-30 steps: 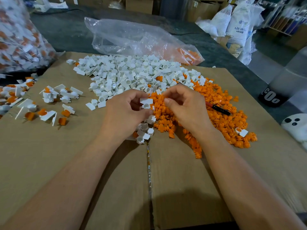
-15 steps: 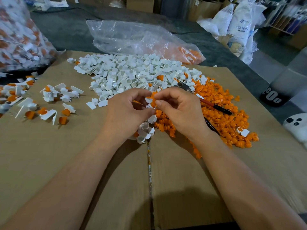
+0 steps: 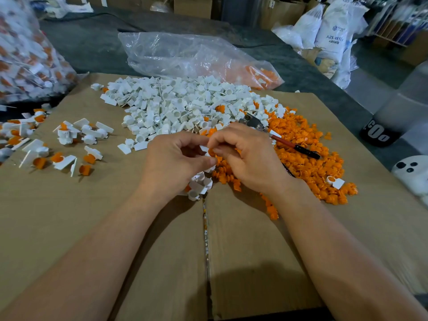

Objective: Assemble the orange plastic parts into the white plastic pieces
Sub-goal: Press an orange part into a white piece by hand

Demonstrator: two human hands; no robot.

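My left hand holds a small white plastic piece between thumb and fingers, mostly hidden by the fingers. My right hand pinches an orange plastic part against that white piece. A big pile of white pieces lies behind my hands. A pile of orange parts spreads to the right. A few white pieces lie under my left hand.
Everything lies on a cardboard sheet. Assembled and loose pieces are scattered at the left. Pliers with red handles lie on the orange pile. A clear plastic bag is at the back, another full bag at far left.
My right hand moved left from the orange pile and brought an orange part to the white piece in my left hand. The pliers came into view.
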